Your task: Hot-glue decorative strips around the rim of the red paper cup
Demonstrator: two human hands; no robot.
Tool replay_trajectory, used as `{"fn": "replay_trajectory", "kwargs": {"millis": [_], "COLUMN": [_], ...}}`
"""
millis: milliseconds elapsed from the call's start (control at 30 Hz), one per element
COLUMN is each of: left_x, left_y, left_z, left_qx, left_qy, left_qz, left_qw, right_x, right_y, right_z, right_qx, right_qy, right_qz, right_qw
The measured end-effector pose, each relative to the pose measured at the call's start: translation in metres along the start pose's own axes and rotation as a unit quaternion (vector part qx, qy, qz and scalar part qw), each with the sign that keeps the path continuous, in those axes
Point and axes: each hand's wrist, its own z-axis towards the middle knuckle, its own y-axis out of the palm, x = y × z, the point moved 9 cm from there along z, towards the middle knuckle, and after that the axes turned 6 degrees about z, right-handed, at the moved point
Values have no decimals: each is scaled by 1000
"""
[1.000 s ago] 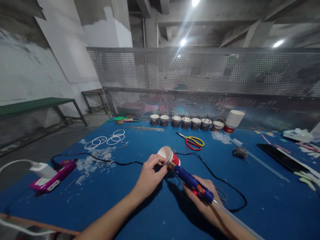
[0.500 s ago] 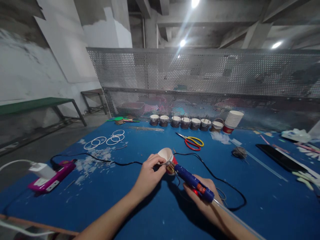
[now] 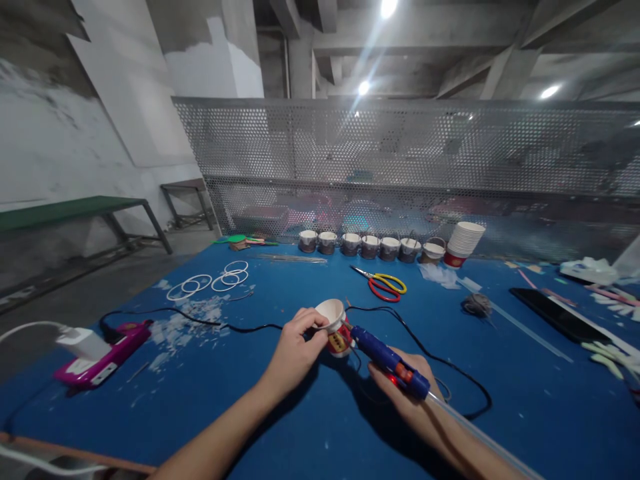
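Observation:
A paper cup (image 3: 339, 340) with a red and gold printed side and a white mouth tilts in the middle of the view. My left hand (image 3: 300, 343) pinches its rim from the left, thumb and fingers together. In my right hand (image 3: 407, 390) is a blue glue gun (image 3: 385, 357), its tip close to the cup's right side and a small red light glowing on it. A clear glue stick (image 3: 465, 417) sticks out of the gun's rear. Whether the tip touches the cup I cannot tell.
Scissors (image 3: 383, 283) lie beyond the cup. Several wrapped cups (image 3: 370, 247) and a cup stack (image 3: 464, 241) line the back. White rings (image 3: 190, 287) and a pink power strip (image 3: 103, 357) lie left, a yarn ball (image 3: 477, 305) and black phone (image 3: 557, 315) right.
The cup has turned slightly, so more of its printed side shows. The glue gun's tip has shifted a little to the right of it. Both hands keep their hold.

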Motion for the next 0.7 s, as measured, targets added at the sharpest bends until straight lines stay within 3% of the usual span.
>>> {"fn": "replay_trajectory", "kwargs": {"millis": [167,500,700], "left_x": [-3,-6,-8], "left_y": [0,-1,-3], "left_z": [0,1,1], "left_qx": [3,-14,-6], "left_qy": [-18,-45,-58], "left_qz": [-13,-36,-42], "left_qw": [1000,998,997], "right_x": [-3,28,14], "right_y": [5,-4,5], "right_z": [-2,2,0], "right_qx": [-20,19,-29], "right_qy": [-29,79,54], "right_qz": [-29,55,43], "right_qw": [999,995,997]}}
